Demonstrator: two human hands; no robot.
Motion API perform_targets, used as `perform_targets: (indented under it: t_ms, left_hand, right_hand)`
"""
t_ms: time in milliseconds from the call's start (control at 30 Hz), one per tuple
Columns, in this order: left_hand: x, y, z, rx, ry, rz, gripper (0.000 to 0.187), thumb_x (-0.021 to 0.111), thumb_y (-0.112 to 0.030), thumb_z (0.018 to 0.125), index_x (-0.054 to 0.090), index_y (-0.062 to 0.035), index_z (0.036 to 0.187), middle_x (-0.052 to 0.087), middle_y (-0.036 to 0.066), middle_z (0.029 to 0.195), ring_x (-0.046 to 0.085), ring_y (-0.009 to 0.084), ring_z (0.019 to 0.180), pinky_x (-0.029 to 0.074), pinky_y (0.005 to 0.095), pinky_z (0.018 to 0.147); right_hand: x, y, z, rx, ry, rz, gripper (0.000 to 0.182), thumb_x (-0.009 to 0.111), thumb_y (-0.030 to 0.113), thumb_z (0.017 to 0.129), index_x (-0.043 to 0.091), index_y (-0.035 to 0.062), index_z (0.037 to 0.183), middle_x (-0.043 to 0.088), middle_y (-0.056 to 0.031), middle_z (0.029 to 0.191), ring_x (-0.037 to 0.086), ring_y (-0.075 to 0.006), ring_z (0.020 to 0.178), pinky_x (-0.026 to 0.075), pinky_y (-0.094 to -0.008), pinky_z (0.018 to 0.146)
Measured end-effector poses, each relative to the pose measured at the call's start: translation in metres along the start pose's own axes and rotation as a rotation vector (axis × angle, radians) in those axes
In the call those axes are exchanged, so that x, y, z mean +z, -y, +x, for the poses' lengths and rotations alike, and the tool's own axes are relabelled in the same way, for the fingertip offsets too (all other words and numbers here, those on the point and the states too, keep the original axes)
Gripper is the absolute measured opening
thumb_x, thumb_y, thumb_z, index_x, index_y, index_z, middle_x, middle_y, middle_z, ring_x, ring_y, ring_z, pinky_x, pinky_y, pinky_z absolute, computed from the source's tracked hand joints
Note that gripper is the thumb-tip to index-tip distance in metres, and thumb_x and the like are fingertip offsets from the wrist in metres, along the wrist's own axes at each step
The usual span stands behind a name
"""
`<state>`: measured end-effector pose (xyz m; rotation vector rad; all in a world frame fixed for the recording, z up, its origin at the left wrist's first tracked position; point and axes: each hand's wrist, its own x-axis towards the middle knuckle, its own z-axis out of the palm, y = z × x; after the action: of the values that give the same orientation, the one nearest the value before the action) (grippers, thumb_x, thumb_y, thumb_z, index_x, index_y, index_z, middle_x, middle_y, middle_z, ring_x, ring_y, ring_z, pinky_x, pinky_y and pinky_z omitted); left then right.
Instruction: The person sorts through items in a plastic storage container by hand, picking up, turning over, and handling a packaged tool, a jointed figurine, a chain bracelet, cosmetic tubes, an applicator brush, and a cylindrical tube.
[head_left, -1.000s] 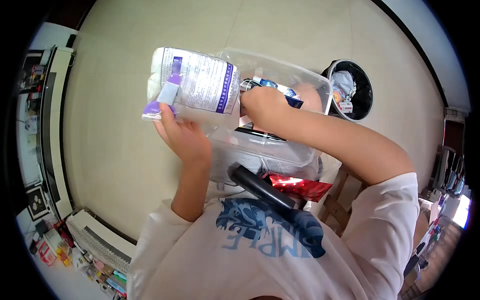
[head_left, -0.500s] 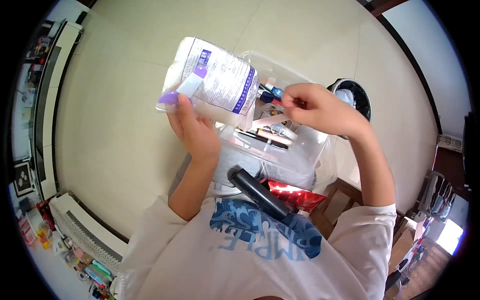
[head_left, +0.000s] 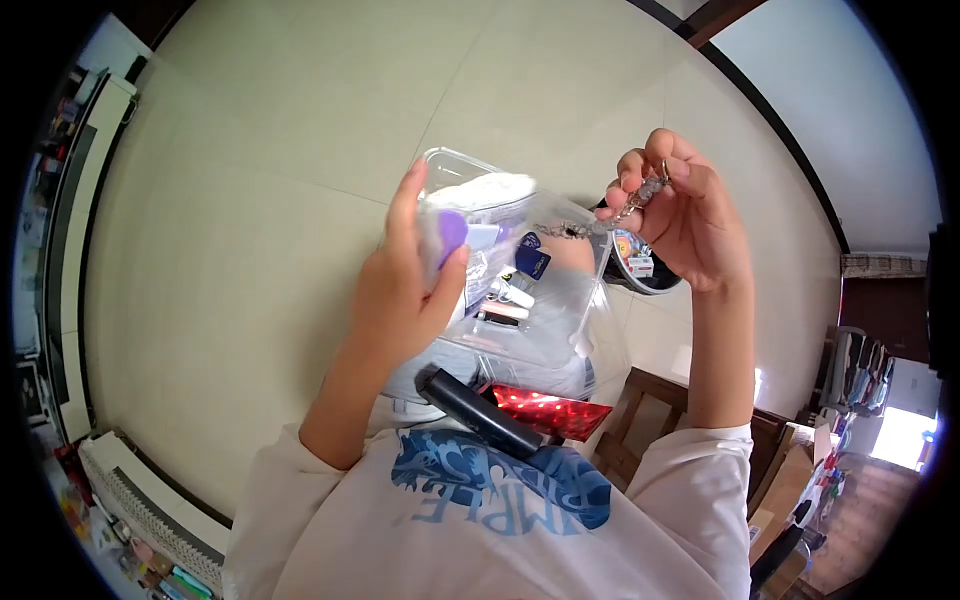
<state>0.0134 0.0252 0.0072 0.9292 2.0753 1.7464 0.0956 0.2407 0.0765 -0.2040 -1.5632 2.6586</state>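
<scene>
My left hand (head_left: 390, 295) is closed around a purple-and-white plastic item (head_left: 453, 232), blurred and apparently in clear wrapping, at the left end of a clear plastic bin (head_left: 520, 350). Behind it, a white plastic pack with purple print (head_left: 490, 190) lies in the bin. Out to the right, my right hand (head_left: 695, 225) is raised, with thumb and fingers pinching one end of a beaded chain (head_left: 632, 203). The chain stretches leftward over the bin's right side. Inside the bin are dark blue packets (head_left: 532, 260) and small white and black items (head_left: 505, 305).
A black cylindrical object (head_left: 485, 412) and a shiny red pouch (head_left: 550, 410) rest on my lap. Past the bin's right side stands a round waste bin (head_left: 655, 287). A wooden chair (head_left: 630, 430) is at right, and a cabinet (head_left: 75, 270) runs along the left wall.
My left hand has lowered, and the white pack is now down in the bin. My right hand has moved out of the bin area to the upper right, with the beaded chain now visible in it.
</scene>
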Motion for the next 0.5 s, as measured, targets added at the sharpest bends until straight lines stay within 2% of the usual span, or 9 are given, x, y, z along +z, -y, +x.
perform_targets:
  t_ms: [33,100,133,200,267,333,400,433,500]
  left_hand:
    - [-0.004,-0.007,0.002,-0.101,0.092,0.059,0.057,0.049,-0.01,0.078,0.018,0.0001,0.124,0.048,0.014,0.101,0.048,0.0187,0.092,0.037,0.028,0.079]
    - [-0.003,-0.013,0.01,-0.23,0.392,0.446,0.06,0.051,-0.009,0.074,0.018,0.0007,0.123,0.048,0.019,0.102,0.048,0.0266,0.094,0.037,0.0318,0.081]
    - [0.0,-0.01,0.009,-0.229,0.39,0.447,0.06,0.051,-0.009,0.074,0.018,0.0007,0.123,0.048,0.019,0.102,0.048,0.0266,0.094,0.037,0.0318,0.081]
    - [0.007,-0.001,0.007,0.139,0.219,0.474,0.06,0.053,-0.009,0.072,0.021,0.002,0.121,0.045,0.022,0.105,0.046,0.0334,0.095,0.036,0.0346,0.083]
    - [0.009,-0.009,0.011,0.221,0.172,0.428,0.057,0.054,-0.013,0.073,0.025,0.002,0.12,0.043,0.022,0.108,0.044,0.0325,0.099,0.035,0.0348,0.084]
    - [0.017,-0.013,0.014,0.299,0.128,0.381,0.054,0.055,-0.016,0.073,0.029,0.0019,0.118,0.041,0.022,0.11,0.041,0.0316,0.103,0.034,0.0351,0.085]
    - [0.027,-0.015,0.015,0.155,0.251,-0.433,0.043,0.052,-0.016,0.077,0.035,0.0031,0.112,0.047,0.017,0.106,0.047,0.0237,0.098,0.037,0.0321,0.082]
    - [0.028,-0.015,0.016,0.155,0.245,-0.431,0.043,0.052,-0.016,0.077,0.035,0.0031,0.112,0.047,0.017,0.106,0.047,0.0237,0.098,0.037,0.0321,0.082]
    - [0.028,-0.016,0.017,-0.165,0.434,-0.827,0.03,0.048,-0.014,0.08,0.042,0.0032,0.104,0.054,0.012,0.091,0.053,0.0158,0.085,0.042,0.0267,0.073]
  right_hand:
    - [0.001,0.0,-0.001,-0.01,0.003,0.044,0.013,0.036,0.014,0.082,0.041,0.0037,0.076,0.052,-0.0129,0.081,0.055,-0.0234,0.081,0.05,-0.0322,0.067]
    - [0.005,0.001,-0.001,-0.021,-0.013,0.06,0.014,0.037,0.015,0.082,0.041,0.0033,0.076,0.051,-0.0126,0.082,0.055,-0.0229,0.082,0.05,-0.0331,0.068]
    - [0.007,0.002,-0.001,-0.027,-0.029,0.076,0.014,0.038,0.016,0.082,0.041,0.003,0.077,0.049,-0.0123,0.083,0.054,-0.0224,0.083,0.05,-0.0339,0.069]
    - [0.011,0.003,-0.002,-0.048,-0.027,0.123,0.015,0.039,0.017,0.082,0.041,0.0027,0.077,0.049,-0.012,0.083,0.053,-0.022,0.083,0.049,-0.0348,0.071]
    - [0.015,0.003,-0.002,-0.068,-0.022,0.169,0.016,0.04,0.018,0.082,0.041,0.0025,0.077,0.048,-0.0116,0.083,0.052,-0.0216,0.084,0.049,-0.0357,0.073]
    - [0.018,0.001,-0.002,-0.049,0.03,0.353,0.014,0.041,0.016,0.082,0.043,0.0023,0.079,0.048,-0.0119,0.083,0.052,-0.022,0.083,0.048,-0.0367,0.076]
    - [0.024,-0.007,0.0,-0.033,-0.022,0.429,0.013,0.041,0.015,0.082,0.043,0.002,0.079,0.049,-0.0121,0.084,0.052,-0.0222,0.082,0.047,-0.0368,0.078]
    - [0.026,-0.011,0.002,-0.022,-0.077,0.505,0.013,0.04,0.014,0.082,0.044,0.0018,0.08,0.049,-0.0122,0.084,0.052,-0.0223,0.082,0.046,-0.037,0.079]
    - [0.024,-0.017,0.004,-0.002,-0.087,0.487,0.012,0.04,0.012,0.082,0.045,0.0013,0.08,0.049,-0.0125,0.084,0.052,-0.0224,0.083,0.044,-0.0372,0.081]
